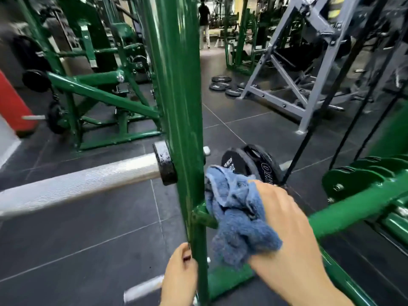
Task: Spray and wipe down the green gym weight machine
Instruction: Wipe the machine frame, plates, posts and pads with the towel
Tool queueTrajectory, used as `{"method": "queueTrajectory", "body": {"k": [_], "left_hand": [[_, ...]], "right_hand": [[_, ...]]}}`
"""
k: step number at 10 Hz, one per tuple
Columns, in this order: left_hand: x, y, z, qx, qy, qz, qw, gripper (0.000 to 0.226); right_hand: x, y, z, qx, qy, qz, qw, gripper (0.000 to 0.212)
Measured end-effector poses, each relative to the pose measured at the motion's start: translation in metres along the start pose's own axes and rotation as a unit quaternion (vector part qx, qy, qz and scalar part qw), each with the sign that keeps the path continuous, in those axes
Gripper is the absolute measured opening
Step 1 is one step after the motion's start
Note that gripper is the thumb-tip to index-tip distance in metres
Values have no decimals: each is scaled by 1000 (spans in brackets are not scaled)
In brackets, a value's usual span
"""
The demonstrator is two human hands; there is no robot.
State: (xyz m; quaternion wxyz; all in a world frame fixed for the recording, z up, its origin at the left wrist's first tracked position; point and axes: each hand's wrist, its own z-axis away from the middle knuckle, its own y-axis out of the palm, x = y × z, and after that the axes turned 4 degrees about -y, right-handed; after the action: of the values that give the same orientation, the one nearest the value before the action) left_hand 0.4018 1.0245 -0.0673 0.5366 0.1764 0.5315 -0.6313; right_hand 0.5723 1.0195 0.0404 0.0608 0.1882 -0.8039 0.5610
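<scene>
Mid-wipe, I judge: my right hand (pixel 284 230) clutches a bunched blue towel (pixel 238 213) against the machine's green upright post (pixel 176 102) near its base while my left hand (pixel 180 274) grips the post lower down, no spray bottle visible.

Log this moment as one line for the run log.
stage: wiping | right hand: holds blue cloth against green upright post | left hand: grips post low down | spray bottle: not in view
</scene>
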Motion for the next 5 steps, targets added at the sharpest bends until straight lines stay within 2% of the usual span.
{"method": "queueTrajectory", "body": {"k": [1,2,3,4,5], "left_hand": [[-8,-1,18,33,-3,-49,998,38],[-15,-2,23,16,63,-53,996,28],[-22,-8,46,-43,254,-84,963,50],[-43,-16,54,-82,411,-152,895,70],[-71,-12,39,-43,481,-277,831,66]], "right_hand": [[36,2,-13,7,-42,-11,999,78],[29,-4,-11,38,-60,-30,997,71],[-10,-22,0,57,-51,-23,997,33],[-36,-38,1,59,22,-65,996,10],[-22,-28,-13,16,69,-34,997,20]]}}
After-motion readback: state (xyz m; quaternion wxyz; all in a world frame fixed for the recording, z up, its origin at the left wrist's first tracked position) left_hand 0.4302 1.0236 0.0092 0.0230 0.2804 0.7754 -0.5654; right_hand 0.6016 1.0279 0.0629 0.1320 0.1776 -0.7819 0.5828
